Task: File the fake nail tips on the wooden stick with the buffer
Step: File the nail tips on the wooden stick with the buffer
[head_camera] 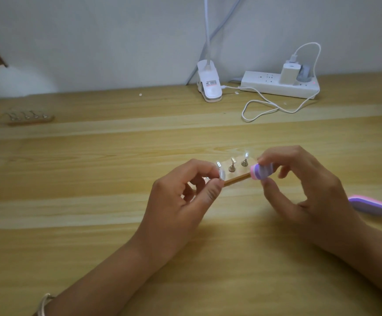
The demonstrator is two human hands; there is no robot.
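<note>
A wooden stick (236, 179) lies across the middle of the table with small metal holders on it, each carrying a clear fake nail tip (232, 161). My left hand (180, 201) pinches one clear nail tip (290, 174) between thumb and forefinger at the stick's left end. My right hand (299, 185) grips a pink and purple buffer block (261, 171) with fingertips and thumb, held at the stick's right end, a short way from the pinched tip.
A second pink and purple buffer (369, 204) lies on the table at the right. Another wooden stick with holders (29, 117) sits far left. A clip lamp (209, 84), a power strip (278, 84) and a looped white cable (265, 109) stand at the back.
</note>
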